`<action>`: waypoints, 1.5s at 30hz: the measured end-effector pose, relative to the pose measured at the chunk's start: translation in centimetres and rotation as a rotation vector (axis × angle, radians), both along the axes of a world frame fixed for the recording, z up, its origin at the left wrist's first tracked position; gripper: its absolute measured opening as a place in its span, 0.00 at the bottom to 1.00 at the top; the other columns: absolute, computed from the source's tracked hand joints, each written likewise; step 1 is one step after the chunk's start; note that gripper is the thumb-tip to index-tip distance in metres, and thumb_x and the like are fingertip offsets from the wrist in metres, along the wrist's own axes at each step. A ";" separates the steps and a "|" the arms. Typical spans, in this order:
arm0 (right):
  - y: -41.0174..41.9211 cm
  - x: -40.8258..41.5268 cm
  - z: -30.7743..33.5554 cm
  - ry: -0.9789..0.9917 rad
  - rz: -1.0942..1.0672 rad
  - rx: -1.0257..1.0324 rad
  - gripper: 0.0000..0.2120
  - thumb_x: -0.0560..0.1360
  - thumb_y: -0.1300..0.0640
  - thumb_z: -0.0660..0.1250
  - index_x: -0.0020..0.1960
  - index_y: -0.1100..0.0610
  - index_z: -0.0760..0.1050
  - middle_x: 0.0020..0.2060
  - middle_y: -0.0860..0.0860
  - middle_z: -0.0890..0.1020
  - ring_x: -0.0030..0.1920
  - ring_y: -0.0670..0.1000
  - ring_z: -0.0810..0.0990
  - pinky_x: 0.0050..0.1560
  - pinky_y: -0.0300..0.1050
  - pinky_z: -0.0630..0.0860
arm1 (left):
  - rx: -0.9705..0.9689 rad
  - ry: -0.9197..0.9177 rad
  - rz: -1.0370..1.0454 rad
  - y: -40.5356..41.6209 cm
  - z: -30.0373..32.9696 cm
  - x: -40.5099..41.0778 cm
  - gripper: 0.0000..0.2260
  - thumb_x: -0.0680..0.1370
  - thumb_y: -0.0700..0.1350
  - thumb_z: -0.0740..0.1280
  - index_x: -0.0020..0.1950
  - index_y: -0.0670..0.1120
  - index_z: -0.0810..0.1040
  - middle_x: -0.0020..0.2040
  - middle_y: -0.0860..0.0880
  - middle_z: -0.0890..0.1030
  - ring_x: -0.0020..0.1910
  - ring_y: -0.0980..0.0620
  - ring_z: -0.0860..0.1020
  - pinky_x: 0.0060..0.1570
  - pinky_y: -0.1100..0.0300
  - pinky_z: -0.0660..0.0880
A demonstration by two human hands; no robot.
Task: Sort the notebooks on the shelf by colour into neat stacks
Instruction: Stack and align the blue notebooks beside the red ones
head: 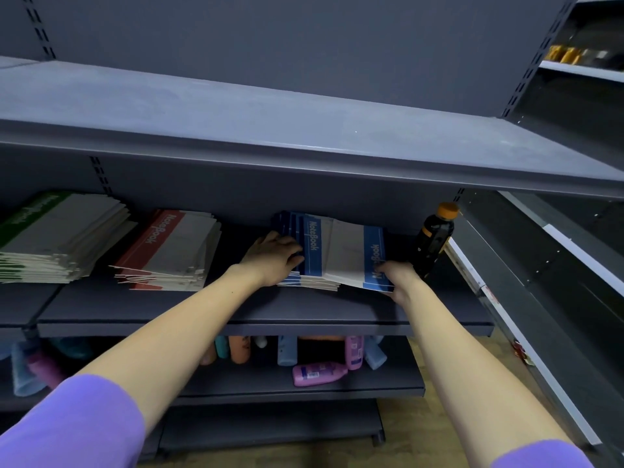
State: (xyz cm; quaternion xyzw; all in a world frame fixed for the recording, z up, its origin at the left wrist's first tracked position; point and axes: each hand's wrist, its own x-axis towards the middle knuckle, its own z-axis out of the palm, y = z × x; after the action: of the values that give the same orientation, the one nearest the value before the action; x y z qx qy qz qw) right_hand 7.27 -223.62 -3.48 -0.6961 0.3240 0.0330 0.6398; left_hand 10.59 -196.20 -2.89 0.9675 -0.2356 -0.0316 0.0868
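Nearest to me are my two purple sleeves (84,420), one low on each side, with two bare arms reaching up to the dark grey metal shelf (270,329).

I count three stacks of paper notebooks on that shelf. The stack with green spines (57,238) is far left. The stack with red spines (169,251) sits just beside it. The stack with blue spines (314,251) is to the right, well apart from the red one. I cannot count the notebooks in each stack. One white notebook with a blue band (361,261) lies on top of the blue stack, turned the other way, and it sticks out past the right side.

My left hand (273,256) rests on the left part of the blue stack, its grip loose, fingers bent a little over the spines. My right hand (396,276) has a narrow grip: it pinches the near right corner of the top blue notebook.

One dark plastic bottle with an orange cap (435,238) stands upright just right of the blue stack, near my right hand.

On the lower shelf (304,388) I see pink, blue and orange bottles (317,373), some standing, one pink one lying down.
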 end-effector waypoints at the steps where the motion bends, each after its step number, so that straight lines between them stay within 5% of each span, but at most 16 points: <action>1: 0.2 0.1 0.1 -0.005 0.013 0.020 0.13 0.79 0.67 0.64 0.63 0.61 0.74 0.56 0.58 0.80 0.56 0.58 0.80 0.60 0.57 0.78 | -0.006 0.016 0.004 -0.1 0.1 -0.3 0.21 0.85 0.57 0.50 0.77 0.55 0.64 0.78 0.55 0.63 0.75 0.47 0.58 0.72 0.51 0.58; 5: 1.4 0.9 0.6 -0.030 0.123 0.024 0.14 0.79 0.68 0.64 0.64 0.62 0.73 0.57 0.60 0.80 0.60 0.61 0.79 0.63 0.60 0.76 | 0.038 0.076 0.039 0.2 0.3 -1.5 0.23 0.85 0.58 0.51 0.79 0.56 0.61 0.80 0.55 0.58 0.77 0.46 0.57 0.74 0.51 0.56; 9: 1.3 1.2 1.0 -0.062 0.186 -0.148 0.20 0.79 0.67 0.63 0.70 0.63 0.70 0.61 0.58 0.78 0.55 0.56 0.78 0.51 0.47 0.74 | 0.083 0.059 0.090 0.6 0.9 -2.0 0.22 0.84 0.58 0.52 0.78 0.57 0.62 0.80 0.56 0.60 0.76 0.44 0.59 0.74 0.51 0.57; 12: 0.2 0.9 0.9 -0.010 0.264 -0.148 0.16 0.79 0.68 0.64 0.66 0.64 0.73 0.51 0.57 0.79 0.43 0.51 0.78 0.41 0.44 0.74 | 0.098 0.030 0.114 -0.2 1.5 -2.5 0.22 0.84 0.57 0.54 0.77 0.54 0.65 0.78 0.53 0.64 0.75 0.45 0.61 0.72 0.51 0.60; 17: -0.8 0.6 0.9 -0.021 0.433 -0.241 0.28 0.76 0.64 0.72 0.74 0.62 0.67 0.63 0.59 0.79 0.53 0.54 0.78 0.55 0.48 0.74 | 0.008 -0.064 0.139 -1.4 2.3 -2.6 0.21 0.84 0.54 0.57 0.76 0.51 0.66 0.75 0.49 0.69 0.72 0.44 0.66 0.69 0.52 0.65; 22: -0.3 0.6 2.7 -0.105 0.636 -0.581 0.26 0.77 0.58 0.71 0.73 0.59 0.69 0.66 0.54 0.77 0.61 0.54 0.78 0.60 0.45 0.74 | -0.013 -0.062 0.074 -2.5 3.9 -2.8 0.23 0.84 0.51 0.58 0.79 0.51 0.61 0.78 0.49 0.64 0.75 0.45 0.61 0.72 0.53 0.61; 26: 0.4 0.5 4.3 -0.129 0.819 -0.736 0.14 0.78 0.56 0.69 0.63 0.53 0.75 0.58 0.51 0.80 0.53 0.51 0.79 0.49 0.42 0.74 | 0.049 -0.058 -0.003 -3.8 4.6 -2.3 0.25 0.83 0.53 0.59 0.80 0.52 0.58 0.79 0.49 0.60 0.77 0.46 0.57 0.74 0.51 0.59; 29: 1.2 0.0 4.5 -0.195 0.910 -0.790 0.15 0.78 0.58 0.70 0.64 0.54 0.76 0.55 0.51 0.79 0.51 0.50 0.78 0.48 0.41 0.73 | 0.158 -0.148 -0.043 -4.6 5.0 -2.1 0.23 0.83 0.54 0.59 0.78 0.52 0.62 0.78 0.50 0.59 0.77 0.45 0.56 0.74 0.50 0.57; 32: 2.0 -0.3 4.0 -0.269 0.903 -0.773 0.18 0.77 0.60 0.70 0.66 0.54 0.76 0.55 0.50 0.77 0.52 0.52 0.78 0.53 0.43 0.75 | 0.194 -0.130 -0.079 -5.2 5.0 -2.4 0.19 0.83 0.53 0.59 0.72 0.50 0.69 0.75 0.49 0.65 0.73 0.45 0.62 0.69 0.51 0.63; 36: 2.6 -0.1 3.9 -0.329 0.870 -0.721 0.08 0.75 0.59 0.72 0.53 0.51 0.79 0.45 0.49 0.81 0.45 0.51 0.80 0.43 0.42 0.75 | 0.052 -0.027 -0.011 -5.4 5.1 -2.5 0.10 0.84 0.48 0.56 0.63 0.52 0.73 0.59 0.47 0.79 0.49 0.47 0.74 0.43 0.56 0.69; 41: 2.2 0.7 3.6 -0.334 0.680 -0.595 0.12 0.70 0.57 0.78 0.50 0.55 0.78 0.43 0.47 0.80 0.45 0.48 0.79 0.37 0.38 0.73 | 0.031 -0.011 0.105 -4.1 4.8 -2.2 0.09 0.85 0.47 0.55 0.61 0.52 0.72 0.57 0.48 0.79 0.50 0.45 0.76 0.46 0.54 0.73; 45: 1.1 0.9 2.1 -0.203 0.558 -0.502 0.18 0.71 0.59 0.77 0.54 0.58 0.71 0.48 0.55 0.80 0.45 0.54 0.82 0.43 0.50 0.83 | -0.154 0.030 0.313 -2.1 3.6 -1.1 0.09 0.84 0.47 0.55 0.60 0.50 0.72 0.61 0.47 0.78 0.53 0.44 0.75 0.47 0.53 0.71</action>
State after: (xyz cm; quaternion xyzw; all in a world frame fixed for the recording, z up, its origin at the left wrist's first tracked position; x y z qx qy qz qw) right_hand 8.13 -222.55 -1.35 -0.8921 0.0555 0.0564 0.4449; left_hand 9.44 -198.31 0.69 0.9823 -0.0825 -0.0141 0.1678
